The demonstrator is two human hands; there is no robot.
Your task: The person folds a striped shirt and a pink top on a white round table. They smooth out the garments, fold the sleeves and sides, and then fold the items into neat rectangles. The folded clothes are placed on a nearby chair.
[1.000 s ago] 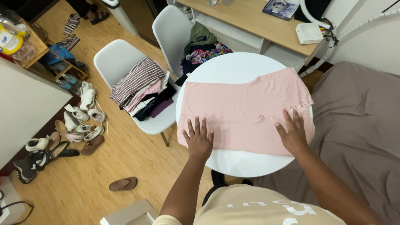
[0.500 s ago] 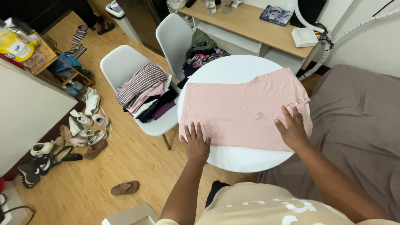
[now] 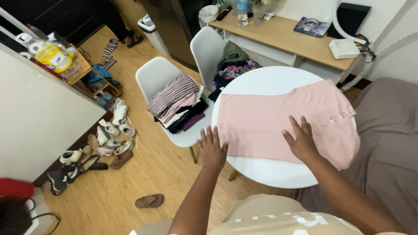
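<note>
A pink garment [image 3: 278, 117] lies spread flat across a round white table [image 3: 270, 80]. My right hand [image 3: 300, 140] rests flat on the garment's near part, fingers spread. My left hand [image 3: 212, 149] hovers open at the table's left edge, just off the garment's near left corner, fingers apart and holding nothing.
A white chair [image 3: 159, 76] left of the table carries a pile of folded clothes [image 3: 176, 101]. A second white chair [image 3: 208, 45] behind it holds more clothes. A wooden desk [image 3: 283, 35] stands at the back, a grey bed [image 3: 387, 143] to the right, several shoes [image 3: 104, 143] on the floor.
My left hand has slid off the garment to the table's left edge. My right hand has moved left, from the garment's right end toward its middle.
</note>
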